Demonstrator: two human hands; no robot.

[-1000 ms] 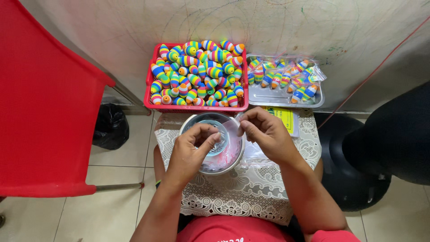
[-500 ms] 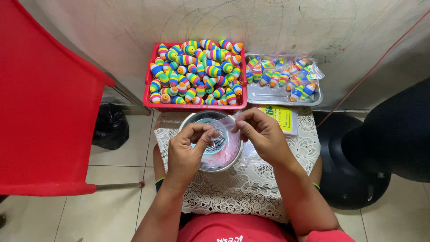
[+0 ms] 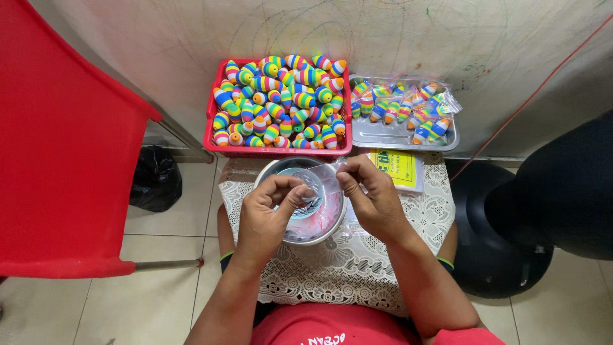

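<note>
Above the round steel bowl (image 3: 300, 239), left hand (image 3: 271, 214) and right hand (image 3: 377, 198) each pinch a thin clear plastic bag (image 3: 327, 182); it looks light, limp and slippery, best held at its edge.

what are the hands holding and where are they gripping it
Both hands, left hand and right hand, pinch a clear plastic bag by its top edge.

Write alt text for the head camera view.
Two hands, left hand and right hand, hold a clear plastic bag over a metal bowl on a lace cloth. Beyond sit a red basket of rainbow-striped toys and a metal tray of bagged ones.
</note>
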